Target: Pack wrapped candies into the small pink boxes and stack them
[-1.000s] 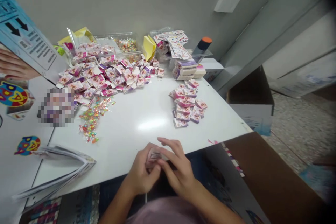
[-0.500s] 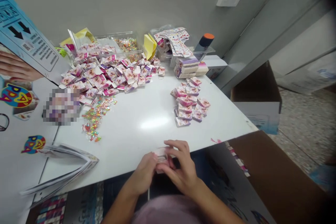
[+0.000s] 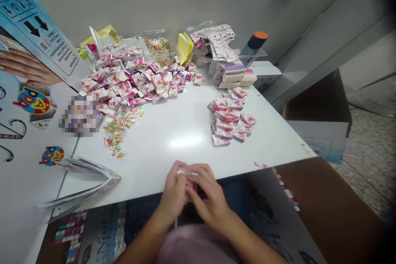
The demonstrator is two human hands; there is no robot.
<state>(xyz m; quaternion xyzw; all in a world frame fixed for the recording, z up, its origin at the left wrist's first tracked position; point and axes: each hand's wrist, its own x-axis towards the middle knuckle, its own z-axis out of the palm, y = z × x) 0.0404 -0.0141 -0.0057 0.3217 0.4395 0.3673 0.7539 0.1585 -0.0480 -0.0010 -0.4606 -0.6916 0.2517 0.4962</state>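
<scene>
At the table's front edge, my left hand [image 3: 173, 192] and my right hand [image 3: 208, 193] meet around a small pink and white printed box [image 3: 185, 171]. The fingers of both are closed on it and hide most of its faces. On the white table [image 3: 167, 132], small filled boxes [image 3: 227, 117] lie grouped to the right beyond my hands. A large heap of similar boxes [image 3: 133, 82] covers the back left. In front of that heap, small clear packets with bright multicoloured contents [image 3: 119, 132] are scattered.
Clear plastic trays [image 3: 154, 47] stand along the wall, one topped with printed sheets [image 3: 219, 41]. Near them are flat carton stacks [image 3: 229, 75] and a dark bottle with an orange cap [image 3: 254, 47]. An open booklet [image 3: 89, 185] stands front left; a brown carton [image 3: 328, 198] sits right.
My fingers have closed further around the small box, and my left hand has turned more upright. The whole view has shifted slightly; the things on the table stay put.
</scene>
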